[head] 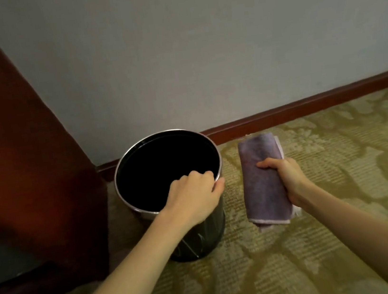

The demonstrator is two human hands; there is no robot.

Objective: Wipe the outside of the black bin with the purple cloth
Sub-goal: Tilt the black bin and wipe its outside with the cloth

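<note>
Upright on patterned green-gold carpet (317, 179): black bin (201, 240) with silver rim, open mouth dark, close to a grey wall (198, 46) with a reddish skirting board (306, 103), just beside dark red wooden furniture (17, 171) at left. Gripping the near right part of the rim: left hand (192, 197), fingers curled over the edge into the mouth, thumb outside. Just right of the bin, apart from it: right hand (284, 179) closed around the folded purple cloth (260, 182) (pale trim at its edges), held lengthwise above the carpet, cloth not touching the bin.
</note>
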